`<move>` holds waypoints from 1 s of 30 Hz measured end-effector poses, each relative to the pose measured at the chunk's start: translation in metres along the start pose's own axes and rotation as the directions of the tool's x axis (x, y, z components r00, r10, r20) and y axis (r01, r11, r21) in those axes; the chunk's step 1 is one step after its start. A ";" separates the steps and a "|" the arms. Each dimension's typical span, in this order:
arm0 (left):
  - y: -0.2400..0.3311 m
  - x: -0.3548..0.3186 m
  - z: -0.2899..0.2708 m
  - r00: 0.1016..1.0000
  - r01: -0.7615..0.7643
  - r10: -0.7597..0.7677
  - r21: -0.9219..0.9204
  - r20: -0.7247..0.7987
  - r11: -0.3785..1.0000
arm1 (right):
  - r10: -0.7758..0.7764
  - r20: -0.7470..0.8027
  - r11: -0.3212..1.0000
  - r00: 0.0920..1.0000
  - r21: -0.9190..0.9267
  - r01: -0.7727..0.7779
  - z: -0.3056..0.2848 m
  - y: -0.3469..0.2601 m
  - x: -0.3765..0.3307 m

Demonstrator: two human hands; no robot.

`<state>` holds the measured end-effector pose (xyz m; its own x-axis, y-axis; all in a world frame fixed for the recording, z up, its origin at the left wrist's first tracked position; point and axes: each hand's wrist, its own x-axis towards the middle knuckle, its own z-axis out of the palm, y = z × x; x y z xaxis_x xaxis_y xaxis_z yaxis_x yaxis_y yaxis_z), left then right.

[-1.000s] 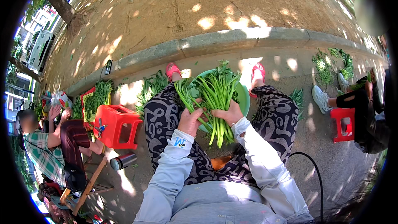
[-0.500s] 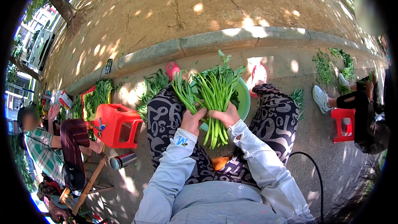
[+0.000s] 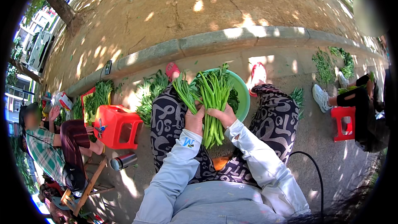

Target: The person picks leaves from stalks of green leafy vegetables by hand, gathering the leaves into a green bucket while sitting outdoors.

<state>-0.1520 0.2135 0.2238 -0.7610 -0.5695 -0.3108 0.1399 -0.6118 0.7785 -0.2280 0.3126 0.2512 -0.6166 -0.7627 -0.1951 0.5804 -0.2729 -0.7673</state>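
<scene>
Bright daylight is recorded, broken into dappled patches by overhead foliage. Blown-out highlights are noted on the curb [image 3: 232,41] and pavement. Soft shadow is cast over the lap and sleeves. Strong fisheye bending is seen toward the rim, bounded by black vignette. Centre detail is rendered sharp; edges are smeared.

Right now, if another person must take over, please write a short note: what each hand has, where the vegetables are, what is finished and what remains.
Left hand: closed on a small bunch of green stems, held apart to the left.
Right hand: closed on the big bunch of green stems, held over the lap.
Green basin: on the ground between the knees, some greens inside.
More loose greens lie by the curb, left of the left knee, beside the red stool.
Done: both bunches gathered in hand. Left: the loose pile is untouched.
</scene>
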 end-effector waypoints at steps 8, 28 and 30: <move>-0.002 -0.004 0.017 0.999 -0.027 0.026 -0.009 -0.042 1.000 | -0.023 -0.051 0.999 0.998 0.023 0.024 -0.005 0.014 0.002; 0.024 -0.018 0.014 0.995 -0.011 0.003 0.080 0.097 0.997 | 0.184 0.116 0.947 0.976 0.243 -0.208 -0.008 -0.036 -0.009; 0.024 -0.014 0.006 0.991 -0.062 0.044 0.139 0.127 0.988 | 0.210 0.117 0.942 0.971 0.240 -0.233 -0.006 -0.039 -0.015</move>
<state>-0.1412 0.2104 0.2497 -0.8284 -0.5214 -0.2046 0.0970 -0.4932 0.8645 -0.2448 0.3379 0.2801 -0.4138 -0.8665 -0.2791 0.8185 -0.2200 -0.5307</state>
